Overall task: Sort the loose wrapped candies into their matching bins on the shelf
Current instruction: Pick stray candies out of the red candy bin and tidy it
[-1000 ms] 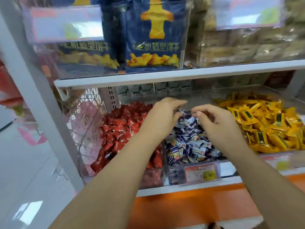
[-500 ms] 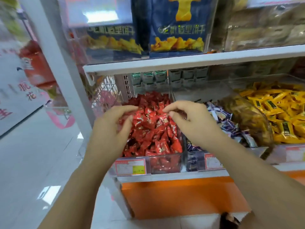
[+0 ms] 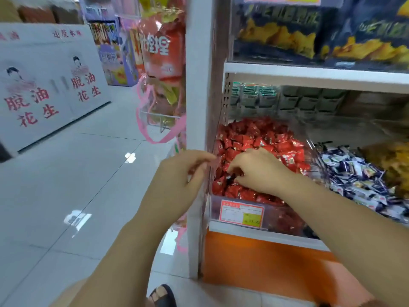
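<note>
While the right hand (image 3: pixel 257 171) is down in the red candy bin (image 3: pixel 239 214), its fingers are curled into the heap of red wrapped candies (image 3: pixel 265 140), with something dark at the fingertips; whether it is a stray candy or a shadow cannot be told. The left hand (image 3: pixel 179 173) hovers outside the bin, just beside the white shelf upright (image 3: pixel 195 85), with thumb and forefinger drawn close together; whether it pinches anything cannot be told. The blue-and-white candies (image 3: pixel 354 173) lie in the next bin to the right, divided from the red heap by a clear partition (image 3: pixel 314 151). Further right, a heap of yellow candies (image 3: pixel 396 160) shows only at the frame edge. Probable fault conditions: the red heap stands high against the partition, so raking through it could push candies over into the blue-and-white bin. A loose pinch on a slippery wrapper could drop the piece to the tiled floor (image 3: pixel 66 173). The left hand stands close to the upright and could strike it on the way in.
</note>
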Demonstrator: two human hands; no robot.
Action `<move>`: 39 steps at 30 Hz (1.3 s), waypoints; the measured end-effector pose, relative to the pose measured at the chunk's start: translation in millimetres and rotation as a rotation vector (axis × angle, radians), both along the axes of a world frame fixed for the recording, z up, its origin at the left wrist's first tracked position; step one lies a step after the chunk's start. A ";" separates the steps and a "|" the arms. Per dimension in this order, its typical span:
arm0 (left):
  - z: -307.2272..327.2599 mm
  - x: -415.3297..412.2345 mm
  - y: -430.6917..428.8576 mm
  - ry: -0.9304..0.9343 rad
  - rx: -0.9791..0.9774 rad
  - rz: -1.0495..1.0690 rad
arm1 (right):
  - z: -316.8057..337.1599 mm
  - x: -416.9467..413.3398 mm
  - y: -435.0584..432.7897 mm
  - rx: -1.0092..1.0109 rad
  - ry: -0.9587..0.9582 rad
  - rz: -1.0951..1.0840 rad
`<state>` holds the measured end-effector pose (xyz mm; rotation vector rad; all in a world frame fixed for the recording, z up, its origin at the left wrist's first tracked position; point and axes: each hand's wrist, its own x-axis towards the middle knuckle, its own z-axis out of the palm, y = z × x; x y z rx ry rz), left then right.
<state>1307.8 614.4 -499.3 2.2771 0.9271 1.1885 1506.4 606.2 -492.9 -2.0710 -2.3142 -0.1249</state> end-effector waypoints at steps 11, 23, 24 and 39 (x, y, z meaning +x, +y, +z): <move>5.1 0.3 4.4 -0.053 -0.062 -0.050 | 22.0 11.9 -29.5 0.296 0.220 -0.135; -0.7 14.8 -10.3 0.014 -0.156 -0.029 | 36.2 93.8 -122.4 0.621 0.432 -0.613; -0.2 15.0 -10.4 0.018 -0.155 -0.027 | 38.5 90.6 -119.3 0.615 0.439 -0.559; -1.7 7.1 1.3 0.103 -0.110 -0.035 | 23.5 1.6 0.4 -0.766 0.485 0.097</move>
